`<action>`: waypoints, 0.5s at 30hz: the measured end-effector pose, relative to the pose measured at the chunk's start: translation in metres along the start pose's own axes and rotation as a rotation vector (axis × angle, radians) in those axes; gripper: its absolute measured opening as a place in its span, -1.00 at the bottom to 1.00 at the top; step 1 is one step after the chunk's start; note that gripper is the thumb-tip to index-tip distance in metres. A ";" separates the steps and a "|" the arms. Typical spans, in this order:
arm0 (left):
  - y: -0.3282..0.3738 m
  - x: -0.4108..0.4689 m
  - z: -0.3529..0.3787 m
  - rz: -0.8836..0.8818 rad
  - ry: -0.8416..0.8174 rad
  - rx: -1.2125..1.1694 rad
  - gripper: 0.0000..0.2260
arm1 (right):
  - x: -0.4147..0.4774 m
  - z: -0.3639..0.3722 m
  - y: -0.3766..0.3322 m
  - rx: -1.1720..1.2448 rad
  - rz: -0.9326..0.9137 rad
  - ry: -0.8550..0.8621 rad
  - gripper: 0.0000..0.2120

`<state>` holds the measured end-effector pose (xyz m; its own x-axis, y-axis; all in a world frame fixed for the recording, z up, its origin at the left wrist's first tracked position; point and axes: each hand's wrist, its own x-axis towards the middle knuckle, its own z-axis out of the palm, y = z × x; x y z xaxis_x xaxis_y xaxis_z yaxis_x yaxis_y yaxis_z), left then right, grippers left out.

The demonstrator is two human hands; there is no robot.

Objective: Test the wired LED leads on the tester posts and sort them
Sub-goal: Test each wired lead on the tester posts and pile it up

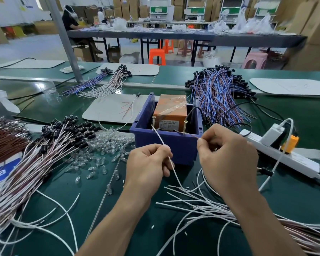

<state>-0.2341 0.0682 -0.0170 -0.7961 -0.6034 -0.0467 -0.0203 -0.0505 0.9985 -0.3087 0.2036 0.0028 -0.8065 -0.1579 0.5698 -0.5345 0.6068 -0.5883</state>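
A blue tester box [166, 143] with an orange block inside stands at the centre of the green bench. Two brass screw posts rise from its front rim, the left post [153, 122] and the right post [185, 126]. My left hand [148, 167] pinches a white lead [160, 137] whose bare end touches the left post. My right hand [227, 156] pinches a brown lead [192, 136] whose end reaches the right post. Both leads run down into a bundle of white and brown wires [220, 206] under my right forearm.
A big pile of white-brown leads with black LED holders [50, 145] lies at the left, with loose clear LEDs [107, 146] beside it. Blue-brown leads [218, 93] are heaped behind the box. A white power strip [284, 156] lies at the right. Grey mats lie further back.
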 end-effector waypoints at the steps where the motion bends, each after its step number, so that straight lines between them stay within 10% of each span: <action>1: 0.000 0.000 0.000 -0.001 0.000 0.001 -0.64 | 0.000 0.001 0.000 0.003 -0.002 0.004 -0.84; 15: 0.003 0.001 0.000 0.005 -0.010 -0.009 -0.62 | 0.003 0.006 0.003 0.026 -0.050 0.038 -0.82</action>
<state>-0.2347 0.0676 -0.0142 -0.8020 -0.5959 -0.0413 -0.0109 -0.0546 0.9985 -0.3147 0.2004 -0.0009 -0.7690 -0.1573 0.6196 -0.5802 0.5787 -0.5731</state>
